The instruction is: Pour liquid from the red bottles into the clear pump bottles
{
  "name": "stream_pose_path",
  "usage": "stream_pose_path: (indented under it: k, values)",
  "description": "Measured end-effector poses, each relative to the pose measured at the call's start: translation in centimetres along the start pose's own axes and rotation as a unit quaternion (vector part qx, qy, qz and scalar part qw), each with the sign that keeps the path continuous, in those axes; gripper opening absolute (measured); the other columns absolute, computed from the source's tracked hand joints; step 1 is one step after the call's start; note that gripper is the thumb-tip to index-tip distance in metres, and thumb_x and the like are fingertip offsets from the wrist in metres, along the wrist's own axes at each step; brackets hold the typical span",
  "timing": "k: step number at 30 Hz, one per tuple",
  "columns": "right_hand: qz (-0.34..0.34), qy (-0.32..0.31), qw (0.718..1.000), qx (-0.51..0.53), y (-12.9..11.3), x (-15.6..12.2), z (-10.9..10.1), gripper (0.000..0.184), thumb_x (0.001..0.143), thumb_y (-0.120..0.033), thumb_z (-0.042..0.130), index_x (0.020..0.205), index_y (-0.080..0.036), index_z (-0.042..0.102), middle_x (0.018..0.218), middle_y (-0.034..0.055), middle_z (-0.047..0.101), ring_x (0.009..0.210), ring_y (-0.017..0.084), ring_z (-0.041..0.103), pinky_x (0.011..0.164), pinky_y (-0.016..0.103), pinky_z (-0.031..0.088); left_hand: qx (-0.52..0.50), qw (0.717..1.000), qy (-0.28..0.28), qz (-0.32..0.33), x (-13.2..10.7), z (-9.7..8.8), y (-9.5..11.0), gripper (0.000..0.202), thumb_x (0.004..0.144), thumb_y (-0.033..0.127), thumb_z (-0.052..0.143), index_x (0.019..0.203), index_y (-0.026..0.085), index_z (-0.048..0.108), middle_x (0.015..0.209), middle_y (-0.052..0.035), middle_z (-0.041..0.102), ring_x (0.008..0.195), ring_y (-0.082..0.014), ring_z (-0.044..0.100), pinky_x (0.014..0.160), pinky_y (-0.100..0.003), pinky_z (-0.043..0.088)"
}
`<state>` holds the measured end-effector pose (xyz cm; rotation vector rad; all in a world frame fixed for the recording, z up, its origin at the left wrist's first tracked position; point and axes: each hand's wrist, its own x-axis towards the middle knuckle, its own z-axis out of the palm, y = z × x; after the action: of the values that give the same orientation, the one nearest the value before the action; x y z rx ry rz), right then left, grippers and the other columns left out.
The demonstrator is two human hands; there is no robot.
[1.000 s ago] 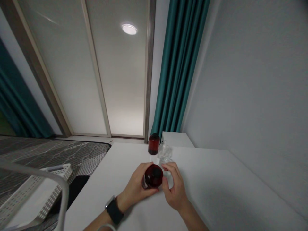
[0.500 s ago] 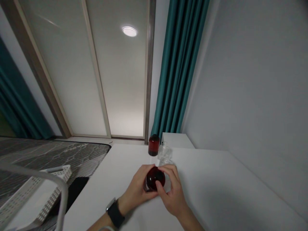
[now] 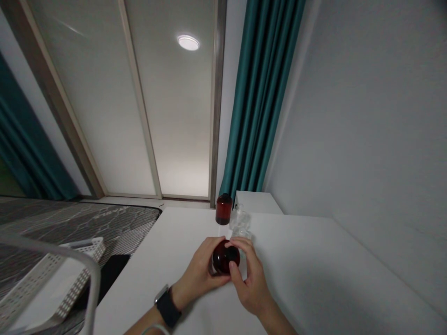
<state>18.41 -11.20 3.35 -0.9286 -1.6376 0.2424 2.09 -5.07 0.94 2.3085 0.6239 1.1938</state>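
A glossy dark red glass jar (image 3: 223,257) with a rounded top stands over the white table between both hands. My left hand (image 3: 204,265), with a black watch on its wrist, curls around the jar's left side. Thumb and fingers of my right hand (image 3: 249,277) grip the jar's upper right side, the thumb at its near face. The jar's lower part is mostly covered by the hands. Just beyond it are clear glass pieces (image 3: 240,222), their exact shape hard to make out. A second dark red jar (image 3: 223,210) with a black top stands upright behind them.
The white table (image 3: 314,279) meets a grey wall on the right. A white box-like surface (image 3: 258,202) adjoins its far edge. At left are a white perforated basket (image 3: 59,298) and a curved grey bar (image 3: 92,288) close to the camera. Green curtains (image 3: 261,116) hang behind.
The right thumb and fingers have shifted slightly on the jar, the thumb a little to the right. My left hand keeps its hold and the other glassware stays put.
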Motion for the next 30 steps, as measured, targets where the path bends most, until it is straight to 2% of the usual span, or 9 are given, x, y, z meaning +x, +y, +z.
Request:
stream_pose_path:
  k: [2, 6, 10, 13, 20, 23, 27, 30]
  values:
    - [0.000, -0.005, 1.000, -0.009, 0.1, 0.0, 0.1, 0.035, 0.091, -0.014, 0.052, 0.123, -0.026, 0.054, 0.118, 0.0081, 0.058, 0.116, 0.023, 0.054, 0.102, 0.042, 0.046, -0.001, 1.000, 0.003, 0.003, 0.0, 0.0, 0.0, 0.077, 0.076, 0.021, 0.076, 0.142, 0.028, 0.036, 0.127, -0.0110, 0.057, 0.114, -0.0282, 0.058, 0.096, -0.045, 0.052]
    - [0.018, 0.008, 0.999, -0.035, 0.3, 0.0, 0.2, 0.028, 0.091, -0.014, 0.055, 0.115, -0.028, 0.061, 0.108, 0.0057, 0.057, 0.105, 0.021, 0.058, 0.092, 0.036, 0.052, 0.003, 1.000, 0.007, -0.002, -0.1, 0.0, -0.1, 0.077, 0.076, 0.022, 0.076, 0.142, 0.027, 0.036, 0.126, -0.0108, 0.058, 0.113, -0.0277, 0.060, 0.096, -0.044, 0.053]
    - [0.011, 0.018, 1.000, -0.014, 0.8, -0.2, 0.3, 0.034, 0.094, -0.014, 0.052, 0.124, -0.029, 0.056, 0.112, 0.0060, 0.059, 0.108, 0.020, 0.058, 0.096, 0.037, 0.050, 0.000, 1.000, 0.013, -0.017, -0.2, 0.0, 0.0, 0.078, 0.075, 0.023, 0.079, 0.141, 0.028, 0.038, 0.127, -0.0100, 0.059, 0.114, -0.0275, 0.060, 0.097, -0.042, 0.053]
    - [0.024, 0.046, 0.999, 0.012, 1.4, -0.5, 0.5, 0.033, 0.094, -0.014, 0.051, 0.124, -0.028, 0.054, 0.114, 0.0064, 0.060, 0.111, 0.021, 0.058, 0.099, 0.038, 0.049, -0.013, 0.999, 0.011, -0.031, -0.2, -0.1, -0.2, 0.080, 0.073, 0.023, 0.080, 0.141, 0.027, 0.039, 0.128, -0.0099, 0.059, 0.116, -0.0278, 0.060, 0.098, -0.043, 0.052]
    - [0.056, 0.122, 0.989, 0.063, 2.9, -0.8, 0.8, 0.021, 0.093, -0.016, 0.056, 0.110, -0.025, 0.049, 0.112, 0.0075, 0.064, 0.108, 0.021, 0.063, 0.095, 0.040, 0.050, -0.062, 0.990, 0.018, -0.129, -0.2, -0.6, -1.0, 0.075, 0.072, 0.023, 0.077, 0.138, 0.022, 0.041, 0.133, -0.0130, 0.057, 0.124, -0.0306, 0.056, 0.109, -0.050, 0.043]
    - [0.064, 0.125, 0.989, 0.048, 3.4, -0.7, 0.5, 0.017, 0.093, -0.018, 0.056, 0.105, -0.024, 0.047, 0.110, 0.0081, 0.064, 0.106, 0.022, 0.063, 0.093, 0.041, 0.050, -0.067, 0.985, 0.036, -0.157, -0.1, -0.8, -1.3, 0.075, 0.071, 0.023, 0.075, 0.138, 0.019, 0.040, 0.133, -0.0144, 0.058, 0.125, -0.0316, 0.057, 0.110, -0.053, 0.041]
    - [0.066, 0.120, 0.990, 0.011, 4.1, -0.2, -0.6, 0.011, 0.094, -0.021, 0.055, 0.100, -0.024, 0.046, 0.106, 0.0069, 0.061, 0.102, 0.021, 0.062, 0.092, 0.042, 0.049, -0.056, 0.984, 0.065, -0.159, 0.0, -1.1, -1.6, 0.068, 0.069, 0.021, 0.074, 0.130, 0.019, 0.045, 0.127, -0.0132, 0.061, 0.120, -0.0316, 0.060, 0.106, -0.054, 0.045]
    - [0.065, 0.122, 0.990, -0.022, 4.7, 0.3, -1.9, 0.008, 0.095, -0.022, 0.051, 0.100, -0.024, 0.045, 0.104, 0.0065, 0.059, 0.099, 0.021, 0.061, 0.089, 0.041, 0.050, -0.053, 0.984, 0.065, -0.154, 0.2, -1.2, -1.7, 0.065, 0.070, 0.017, 0.074, 0.129, 0.020, 0.048, 0.125, -0.0121, 0.062, 0.118, -0.0307, 0.060, 0.106, -0.054, 0.045]
